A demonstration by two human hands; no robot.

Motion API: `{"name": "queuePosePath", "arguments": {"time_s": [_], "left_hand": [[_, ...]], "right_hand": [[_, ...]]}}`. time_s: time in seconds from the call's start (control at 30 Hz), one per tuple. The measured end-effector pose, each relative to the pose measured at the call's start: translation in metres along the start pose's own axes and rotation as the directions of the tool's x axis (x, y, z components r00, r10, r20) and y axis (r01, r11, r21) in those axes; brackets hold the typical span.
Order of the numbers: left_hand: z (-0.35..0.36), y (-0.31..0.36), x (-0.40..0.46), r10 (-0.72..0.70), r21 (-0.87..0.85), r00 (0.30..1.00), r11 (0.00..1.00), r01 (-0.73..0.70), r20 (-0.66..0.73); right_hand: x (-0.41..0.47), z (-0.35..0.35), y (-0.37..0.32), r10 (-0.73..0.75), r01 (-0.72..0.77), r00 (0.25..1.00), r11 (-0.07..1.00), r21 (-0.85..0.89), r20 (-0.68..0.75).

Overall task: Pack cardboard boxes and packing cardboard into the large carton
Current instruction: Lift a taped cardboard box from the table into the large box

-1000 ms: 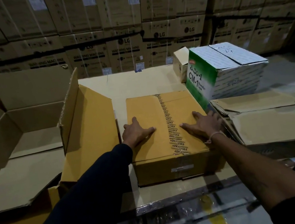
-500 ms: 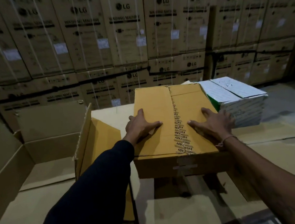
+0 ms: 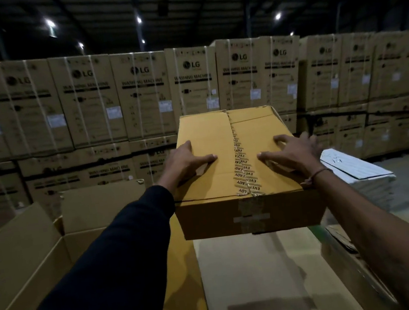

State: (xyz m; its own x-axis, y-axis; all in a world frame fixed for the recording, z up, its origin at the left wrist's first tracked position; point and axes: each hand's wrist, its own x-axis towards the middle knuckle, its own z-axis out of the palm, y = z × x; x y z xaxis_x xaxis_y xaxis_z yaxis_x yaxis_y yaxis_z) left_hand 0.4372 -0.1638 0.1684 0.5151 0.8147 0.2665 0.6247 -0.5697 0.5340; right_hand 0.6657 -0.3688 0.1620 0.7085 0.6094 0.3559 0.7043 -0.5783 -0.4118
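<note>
A sealed yellow-brown cardboard box (image 3: 212,143) with printed tape down its lid is held up in the air in front of me. My left hand (image 3: 186,162) grips its left edge, thumb on the lid. My right hand (image 3: 293,151) grips its right edge, thumb also on top. The large open carton (image 3: 22,257) stands at the lower left with its flaps up; its inside is mostly hidden by my left sleeve. A flat yellow cardboard sheet (image 3: 185,280) leans at the carton's right side.
A white and green box (image 3: 355,175) sits to the right on flat cardboard (image 3: 258,264) that covers the work surface. A wall of stacked washing machine cartons (image 3: 139,98) fills the background. Torn cardboard (image 3: 340,238) lies at the right edge.
Both hands have lifted the yellow-brown box off the surface to chest height. My view has tilted upward, now showing the warehouse ceiling.
</note>
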Motion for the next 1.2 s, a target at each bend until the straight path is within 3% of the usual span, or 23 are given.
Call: {"name": "queuePosePath", "arguments": {"time_s": [0.13,0.4,0.67,0.93,1.2], "left_hand": [[-0.063,-0.017,0.008,-0.018,0.03,0.998,0.999,0.02,-0.052],[-0.201,-0.109,0.012,-0.069,-0.241,0.989,0.97,0.036,-0.131],[-0.293,-0.259,-0.017,-0.252,-0.229,0.954,0.95,0.212,-0.163],[-0.32,-0.379,-0.054,-0.354,-0.047,0.922,0.935,0.351,-0.157],[-0.276,-0.441,-0.082,-0.338,0.044,0.938,0.939,0.342,-0.077]], "right_hand": [[0.003,-0.019,-0.056,-0.062,0.062,0.998,0.998,-0.01,0.004],[-0.007,-0.048,-0.201,-0.28,0.279,0.96,0.958,0.066,0.0],[-0.055,0.012,-0.356,-0.414,0.4,0.905,0.907,0.127,0.102],[-0.108,0.1,-0.441,-0.402,0.388,0.89,0.916,0.105,0.215],[-0.153,0.168,-0.434,-0.322,0.314,0.897,0.946,0.079,0.303]]}}
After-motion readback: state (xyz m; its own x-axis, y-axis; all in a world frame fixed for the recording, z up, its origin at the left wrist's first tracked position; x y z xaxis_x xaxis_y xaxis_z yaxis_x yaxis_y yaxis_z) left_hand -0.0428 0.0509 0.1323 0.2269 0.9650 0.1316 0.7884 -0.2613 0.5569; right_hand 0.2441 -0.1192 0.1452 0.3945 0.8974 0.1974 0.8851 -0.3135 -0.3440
